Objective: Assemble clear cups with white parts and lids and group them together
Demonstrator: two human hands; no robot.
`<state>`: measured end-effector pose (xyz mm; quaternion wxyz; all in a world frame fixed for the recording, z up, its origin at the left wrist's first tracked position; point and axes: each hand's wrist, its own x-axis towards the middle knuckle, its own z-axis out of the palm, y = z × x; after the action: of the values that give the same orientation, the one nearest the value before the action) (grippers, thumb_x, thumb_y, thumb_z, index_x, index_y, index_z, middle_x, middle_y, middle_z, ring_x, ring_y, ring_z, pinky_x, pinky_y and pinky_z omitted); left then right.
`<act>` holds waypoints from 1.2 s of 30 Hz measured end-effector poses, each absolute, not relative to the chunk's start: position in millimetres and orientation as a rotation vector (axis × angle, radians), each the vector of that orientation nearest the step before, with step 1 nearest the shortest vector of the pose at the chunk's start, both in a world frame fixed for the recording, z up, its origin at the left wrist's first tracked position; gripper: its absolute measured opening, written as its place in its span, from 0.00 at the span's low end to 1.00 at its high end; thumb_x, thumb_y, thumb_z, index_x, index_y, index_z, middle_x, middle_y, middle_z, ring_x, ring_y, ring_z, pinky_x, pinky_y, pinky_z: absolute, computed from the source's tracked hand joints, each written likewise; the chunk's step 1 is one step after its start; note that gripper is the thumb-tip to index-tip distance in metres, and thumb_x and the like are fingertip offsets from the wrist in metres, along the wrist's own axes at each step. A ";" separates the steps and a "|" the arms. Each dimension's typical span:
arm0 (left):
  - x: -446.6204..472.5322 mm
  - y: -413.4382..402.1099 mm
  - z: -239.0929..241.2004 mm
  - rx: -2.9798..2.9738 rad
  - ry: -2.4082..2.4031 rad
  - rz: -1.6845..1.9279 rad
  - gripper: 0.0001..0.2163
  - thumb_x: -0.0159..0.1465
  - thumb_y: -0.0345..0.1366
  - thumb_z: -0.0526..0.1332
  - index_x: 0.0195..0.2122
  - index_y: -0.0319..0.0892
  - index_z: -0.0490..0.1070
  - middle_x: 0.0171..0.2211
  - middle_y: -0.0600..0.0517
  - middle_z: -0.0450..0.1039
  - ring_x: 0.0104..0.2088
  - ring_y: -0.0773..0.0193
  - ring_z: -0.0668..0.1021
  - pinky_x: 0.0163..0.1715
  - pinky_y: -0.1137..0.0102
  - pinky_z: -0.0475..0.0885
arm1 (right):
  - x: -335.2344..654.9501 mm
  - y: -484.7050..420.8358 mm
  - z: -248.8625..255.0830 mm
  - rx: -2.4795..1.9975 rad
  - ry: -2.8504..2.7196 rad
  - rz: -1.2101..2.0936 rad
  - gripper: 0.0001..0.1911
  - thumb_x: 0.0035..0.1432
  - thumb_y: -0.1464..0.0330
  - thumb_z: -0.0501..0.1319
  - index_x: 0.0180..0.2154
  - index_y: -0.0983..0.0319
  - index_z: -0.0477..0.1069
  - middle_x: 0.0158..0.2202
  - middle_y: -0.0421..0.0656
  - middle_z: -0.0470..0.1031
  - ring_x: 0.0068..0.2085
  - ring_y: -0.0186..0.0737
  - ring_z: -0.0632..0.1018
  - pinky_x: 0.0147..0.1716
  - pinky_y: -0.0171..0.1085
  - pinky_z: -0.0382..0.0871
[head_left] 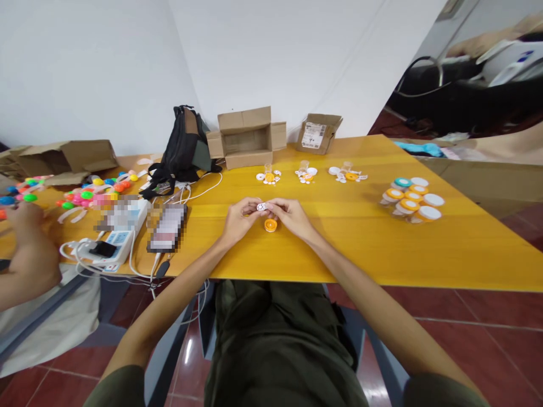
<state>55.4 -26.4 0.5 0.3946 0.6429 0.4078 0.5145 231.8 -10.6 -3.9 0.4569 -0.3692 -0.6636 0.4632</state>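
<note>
Over the middle of the yellow table, my left hand (240,220) and my right hand (292,216) meet, fingers closed around a small white plastic piece with dark holes (261,207). Both sets of fingertips touch it, one from each side. Just below them on the tabletop rests an orange round cap (270,225) with a pale centre. Farther back lie three small groups of parts, each with a clear cup, an orange ring and white pieces: a left group (269,177), a middle group (306,178) and a right group (350,176).
Several capped clear jars (412,199) stand together at the right. An open cardboard box (248,158), a smaller box (316,135) and a black backpack (184,147) line the wall. Left are a phone (167,229), a power strip (123,237), cables, colourful balls and another person's arm (34,254).
</note>
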 end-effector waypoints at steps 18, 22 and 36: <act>50.8 -27.0 -0.7 1.728 1.015 1.249 0.12 0.57 0.42 0.71 0.39 0.42 0.81 0.35 0.49 0.84 0.36 0.59 0.85 0.43 0.63 0.81 | 234.3 -14.7 -2.5 -0.915 -1.710 1.100 0.15 0.61 0.56 0.62 0.31 0.60 0.79 0.28 0.41 0.81 0.30 0.40 0.80 0.33 0.37 0.75; 49.5 -27.4 -2.6 1.807 1.059 1.280 0.10 0.59 0.41 0.70 0.39 0.43 0.80 0.36 0.49 0.84 0.36 0.60 0.84 0.42 0.64 0.81 | 234.8 -14.8 -3.9 -0.931 -1.683 1.081 0.15 0.61 0.57 0.61 0.32 0.60 0.80 0.29 0.42 0.81 0.31 0.40 0.80 0.34 0.37 0.75; 52.4 -26.9 -1.5 1.735 1.000 1.228 0.14 0.57 0.44 0.71 0.40 0.42 0.80 0.38 0.48 0.84 0.39 0.59 0.85 0.45 0.63 0.81 | 234.4 -12.9 -6.2 -0.950 -1.708 1.026 0.14 0.60 0.59 0.61 0.31 0.59 0.81 0.28 0.41 0.81 0.29 0.40 0.79 0.33 0.38 0.74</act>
<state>52.4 -26.9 -1.5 0.3861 0.6814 0.3926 0.4822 234.4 -12.9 -6.2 0.4504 -0.3842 -0.6908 0.4151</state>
